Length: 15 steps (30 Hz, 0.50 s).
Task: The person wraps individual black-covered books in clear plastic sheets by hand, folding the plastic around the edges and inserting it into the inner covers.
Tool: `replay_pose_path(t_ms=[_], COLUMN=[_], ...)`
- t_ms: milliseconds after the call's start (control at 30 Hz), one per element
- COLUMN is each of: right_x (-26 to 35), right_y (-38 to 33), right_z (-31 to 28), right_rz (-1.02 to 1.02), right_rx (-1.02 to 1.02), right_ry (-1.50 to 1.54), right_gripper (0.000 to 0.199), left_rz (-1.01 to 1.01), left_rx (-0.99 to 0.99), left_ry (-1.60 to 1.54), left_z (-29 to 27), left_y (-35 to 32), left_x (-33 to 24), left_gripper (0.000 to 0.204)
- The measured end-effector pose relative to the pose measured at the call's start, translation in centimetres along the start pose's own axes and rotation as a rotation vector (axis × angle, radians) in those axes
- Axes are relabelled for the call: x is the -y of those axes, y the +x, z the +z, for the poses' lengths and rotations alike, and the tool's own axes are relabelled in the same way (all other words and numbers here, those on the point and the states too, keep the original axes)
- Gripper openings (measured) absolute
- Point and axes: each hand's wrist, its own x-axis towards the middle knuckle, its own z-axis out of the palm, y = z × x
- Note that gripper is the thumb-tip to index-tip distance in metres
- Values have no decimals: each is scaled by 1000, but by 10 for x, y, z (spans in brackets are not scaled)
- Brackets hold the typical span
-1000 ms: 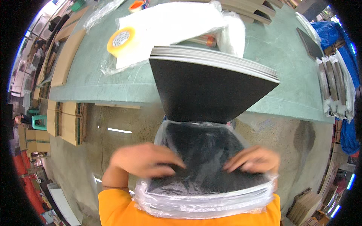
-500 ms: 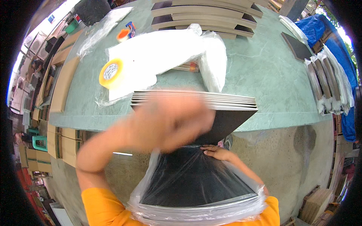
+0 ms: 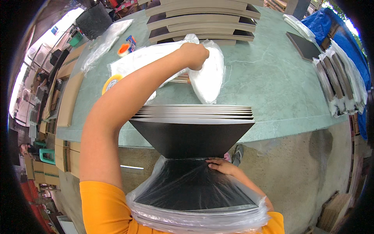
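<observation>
The left hand (image 3: 196,55) curls over white plastic (image 3: 208,80) on the worktop (image 3: 280,93), its fingers' grip hidden; a light pinch suits. The right hand (image 3: 224,167), fingers extended and unclenched, best steadies the wrapped black panels (image 3: 191,187) before the torso.

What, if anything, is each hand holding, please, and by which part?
Left hand: over the white plastic, grip hidden; I cannot tell. Right hand: lying on the clear plastic near its far edge, no grip visible.

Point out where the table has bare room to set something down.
The widest free patch of table lies between the white plastic and the wrapped bundles at right. It is crowded around the left hand, before the stacked boards.
</observation>
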Motion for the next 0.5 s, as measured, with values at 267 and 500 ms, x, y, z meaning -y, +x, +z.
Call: replay_pose_path(t_ms=[267,500], right_x=[-2,-2], right_y=[1,3], right_z=[4,5], right_rz=[3,-12], right_rx=[-31,-41], right_ry=[-13,-17], right_gripper=[45,44], left_rz=[-38,-120], left_rx=[-232,-238], left_ry=[-163,-430], left_z=[-8,25], left_y=[6,-12], left_x=[9,46], left_gripper=[16,35])
